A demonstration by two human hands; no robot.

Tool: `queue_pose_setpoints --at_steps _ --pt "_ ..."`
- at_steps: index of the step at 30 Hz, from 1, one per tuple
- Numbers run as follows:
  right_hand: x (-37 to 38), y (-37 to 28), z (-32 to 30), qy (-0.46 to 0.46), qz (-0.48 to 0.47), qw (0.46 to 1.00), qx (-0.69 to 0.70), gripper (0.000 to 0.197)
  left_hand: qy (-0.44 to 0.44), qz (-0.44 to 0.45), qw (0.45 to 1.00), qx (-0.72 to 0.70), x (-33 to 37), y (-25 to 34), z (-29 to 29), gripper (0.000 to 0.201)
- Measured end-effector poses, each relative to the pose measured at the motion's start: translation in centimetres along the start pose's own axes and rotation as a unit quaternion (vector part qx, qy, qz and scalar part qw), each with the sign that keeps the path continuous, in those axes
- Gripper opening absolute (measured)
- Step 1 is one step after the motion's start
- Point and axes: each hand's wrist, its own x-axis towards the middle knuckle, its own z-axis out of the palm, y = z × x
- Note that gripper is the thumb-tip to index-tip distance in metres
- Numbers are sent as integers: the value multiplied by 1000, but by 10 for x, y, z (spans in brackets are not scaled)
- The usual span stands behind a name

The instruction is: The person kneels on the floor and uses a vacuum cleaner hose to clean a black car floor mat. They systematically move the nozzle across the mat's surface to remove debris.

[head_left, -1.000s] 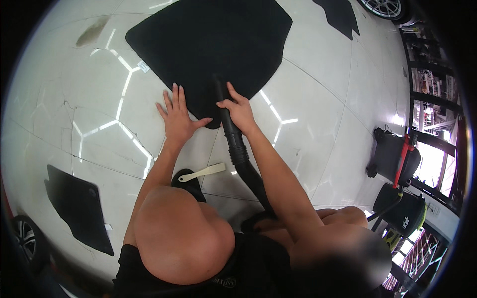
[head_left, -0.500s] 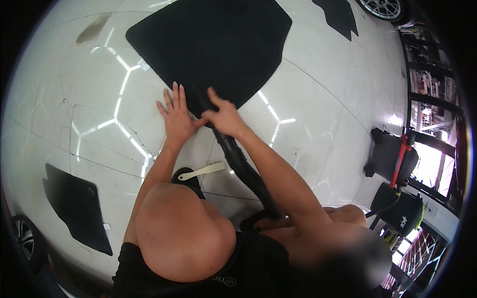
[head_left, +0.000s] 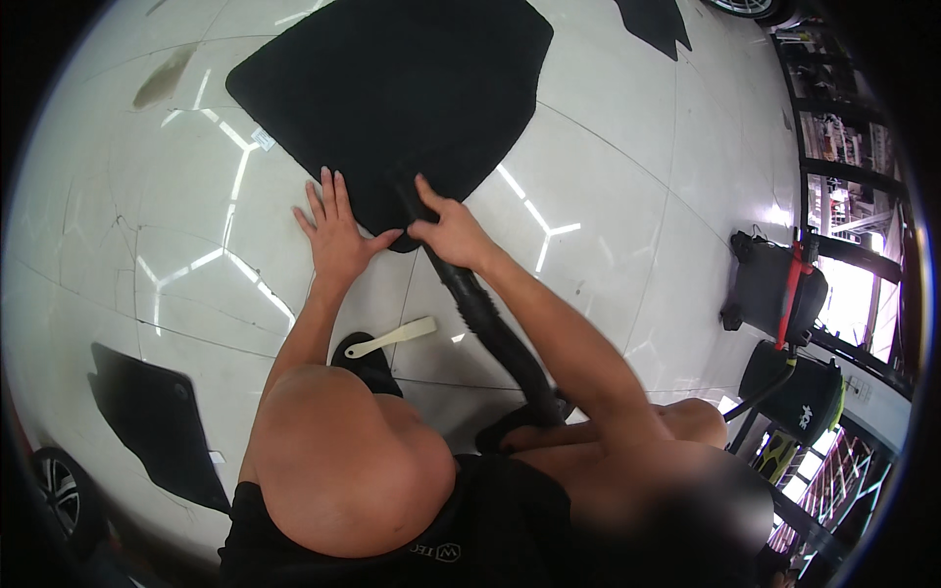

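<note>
A large black car floor mat (head_left: 392, 98) lies on the glossy tiles ahead of me. My left hand (head_left: 339, 240) is open, fingers spread, pressed at the mat's near left edge with the thumb reaching over its near corner. In my right hand (head_left: 455, 233) is a black vacuum hose (head_left: 480, 316), gripped close to its nozzle; the dark nozzle tip rests on the mat and blends into it. From there the hose runs back beneath my right forearm toward my foot. A cream-handled brush (head_left: 397, 336) lies across my black left shoe (head_left: 369, 367), its bristles not visible.
Other dark mats lie at the lower left (head_left: 162, 426) and upper right (head_left: 655, 24). Car wheels show at the left (head_left: 61, 490) and top right (head_left: 745, 6). A black wheeled machine with a red handle (head_left: 792, 294) stands at the right, beside a shelf and windows.
My right hand and the nozzle have shifted slightly toward the right over the mat's near corner. My left hand stays at the edge. The whole view has moved a little.
</note>
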Motion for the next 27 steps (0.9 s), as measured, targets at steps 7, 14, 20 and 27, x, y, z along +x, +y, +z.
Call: queue_pose_setpoints --at_steps 7,14,20,27 --pt "-1 47 -75 51 7 997 55 89 -28 -6 1000 7 5 13 -4 148" --pt "-13 20 -69 -71 -20 991 -111 91 -46 -21 999 -1 8 15 -13 145" --pt "-7 29 -67 -102 26 994 15 91 -70 -7 995 -64 9 38 -12 130" --pt "-18 45 -89 -123 112 929 330 86 -147 -23 989 -6 8 51 -33 125"
